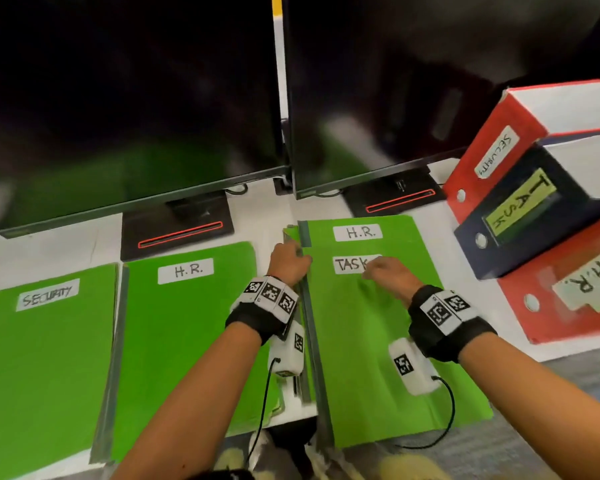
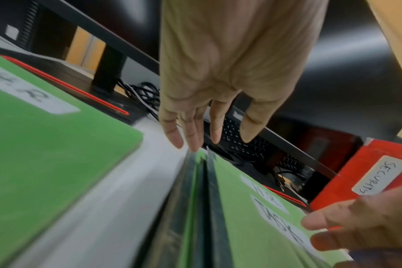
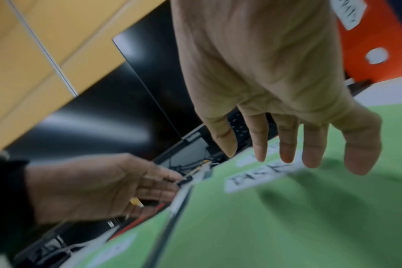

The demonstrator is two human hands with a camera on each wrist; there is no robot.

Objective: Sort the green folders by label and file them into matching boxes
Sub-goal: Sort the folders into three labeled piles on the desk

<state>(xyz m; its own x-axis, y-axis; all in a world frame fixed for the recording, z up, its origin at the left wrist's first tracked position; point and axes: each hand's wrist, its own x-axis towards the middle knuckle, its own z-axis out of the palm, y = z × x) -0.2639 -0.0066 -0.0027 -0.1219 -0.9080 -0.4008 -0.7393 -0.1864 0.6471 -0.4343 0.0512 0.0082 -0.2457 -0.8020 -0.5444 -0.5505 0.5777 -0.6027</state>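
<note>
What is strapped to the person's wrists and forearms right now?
Both forearms are bare, no sleeves. The left hand and right hand each have a black wrist strap with white blocks bearing black square markers, plus a white box trailing a thin black cable.

Matt green card folders, paper labels; glossy black monitors.

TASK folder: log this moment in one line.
TASK folder atop right stack | left hand open at its spine | right hand open above label

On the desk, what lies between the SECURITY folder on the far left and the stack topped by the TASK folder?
One green H.R. folder lies between the SECURITY folder and the TASK folder; the left hand reaches at the stack's left edge. Head view shows it.
</note>
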